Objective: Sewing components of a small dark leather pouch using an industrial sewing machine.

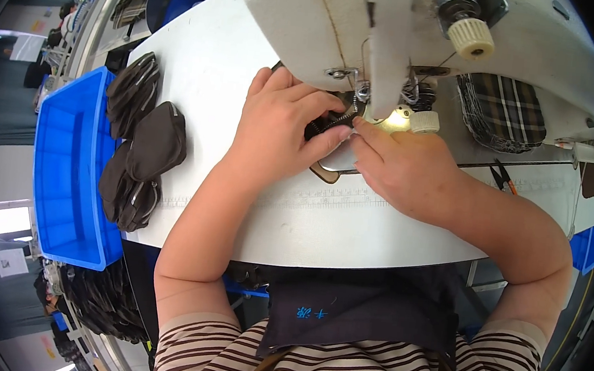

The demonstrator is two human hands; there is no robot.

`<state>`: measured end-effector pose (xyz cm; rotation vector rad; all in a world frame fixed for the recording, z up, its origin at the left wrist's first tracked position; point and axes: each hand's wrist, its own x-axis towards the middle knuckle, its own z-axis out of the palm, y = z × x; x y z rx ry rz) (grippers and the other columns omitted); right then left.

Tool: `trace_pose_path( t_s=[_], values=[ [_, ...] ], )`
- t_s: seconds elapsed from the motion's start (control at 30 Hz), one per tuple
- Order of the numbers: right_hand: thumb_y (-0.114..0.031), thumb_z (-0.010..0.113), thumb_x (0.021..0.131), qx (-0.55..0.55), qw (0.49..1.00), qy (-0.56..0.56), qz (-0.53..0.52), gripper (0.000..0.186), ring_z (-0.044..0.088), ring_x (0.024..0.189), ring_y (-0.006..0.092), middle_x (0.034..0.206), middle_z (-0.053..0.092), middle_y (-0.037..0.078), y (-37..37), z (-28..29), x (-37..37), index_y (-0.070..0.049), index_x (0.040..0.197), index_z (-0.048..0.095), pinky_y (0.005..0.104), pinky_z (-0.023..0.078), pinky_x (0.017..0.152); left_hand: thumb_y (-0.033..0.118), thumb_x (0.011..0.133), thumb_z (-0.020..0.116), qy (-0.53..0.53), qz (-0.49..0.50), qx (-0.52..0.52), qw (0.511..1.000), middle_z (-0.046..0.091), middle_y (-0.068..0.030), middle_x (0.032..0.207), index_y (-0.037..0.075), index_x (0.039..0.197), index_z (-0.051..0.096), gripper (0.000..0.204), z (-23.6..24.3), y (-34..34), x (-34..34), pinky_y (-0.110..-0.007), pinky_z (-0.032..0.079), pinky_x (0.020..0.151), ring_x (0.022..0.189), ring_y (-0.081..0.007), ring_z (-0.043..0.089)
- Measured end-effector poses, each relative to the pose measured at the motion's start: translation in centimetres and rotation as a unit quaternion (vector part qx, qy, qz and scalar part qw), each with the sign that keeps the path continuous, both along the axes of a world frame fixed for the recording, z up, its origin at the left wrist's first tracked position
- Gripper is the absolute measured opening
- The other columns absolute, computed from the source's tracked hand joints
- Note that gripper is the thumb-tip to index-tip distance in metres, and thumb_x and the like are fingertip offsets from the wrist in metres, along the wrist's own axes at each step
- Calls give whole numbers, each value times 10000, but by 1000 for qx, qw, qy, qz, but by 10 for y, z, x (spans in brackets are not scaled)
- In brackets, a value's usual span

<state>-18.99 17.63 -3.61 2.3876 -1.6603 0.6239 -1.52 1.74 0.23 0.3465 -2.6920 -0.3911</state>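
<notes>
Under the needle area of a white sewing machine (292, 26) lies a dark fabric piece with a zipper (330, 122), mostly covered by my fingers. My left hand (278, 122) is closed on its left side, thumb and index finger curved round it. From the right, my right hand (407, 169) pinches its near right edge with bent fingers, close beside the presser foot (362, 91). A small lamp lights the spot just right of the needle. The far part of the fabric is hidden behind my left hand and the machine head.
Several dark zippered pouches (159, 140) lie at the table's left edge, beside a blue bin (71, 169). Plaid fabric pieces (501, 113) are stacked right of the needle. Thread snips (504, 177) rest nearer, by my right forearm. A ruler scale (295, 198) runs along the white tabletop (306, 237).
</notes>
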Motion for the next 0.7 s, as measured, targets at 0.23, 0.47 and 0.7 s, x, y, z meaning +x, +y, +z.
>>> trace_pose_path(
  t_s=[0.23, 0.47, 0.7],
  values=[
    [-119, 702, 798, -18, 999, -34, -4, 281, 700, 744, 211, 1170, 707, 158, -3, -9, 4, 0, 1050, 669, 339, 560, 613, -3, 858, 772, -31, -6, 238, 971, 737, -82, 929, 66, 1173, 684, 334, -20, 1, 4, -358, 523, 837, 876, -266, 678],
    [-142, 689, 819, 18, 999, -10, 35, 242, 685, 680, 198, 1148, 702, 155, -2, -5, 2, -16, 1022, 648, 344, 549, 593, -36, 836, 731, -9, -4, 46, 999, 700, -91, 1001, 113, 1179, 688, 376, -14, 8, -4, -355, 530, 735, 843, -283, 678],
    [-134, 685, 803, -2, 999, -13, 34, 207, 682, 664, 195, 1113, 700, 140, -2, -7, 4, -35, 978, 635, 346, 543, 586, 32, 767, 796, 81, -13, -158, 984, 664, -22, 856, 152, 1060, 755, 320, -21, 6, -10, -393, 520, 623, 786, -281, 676]
  ],
)
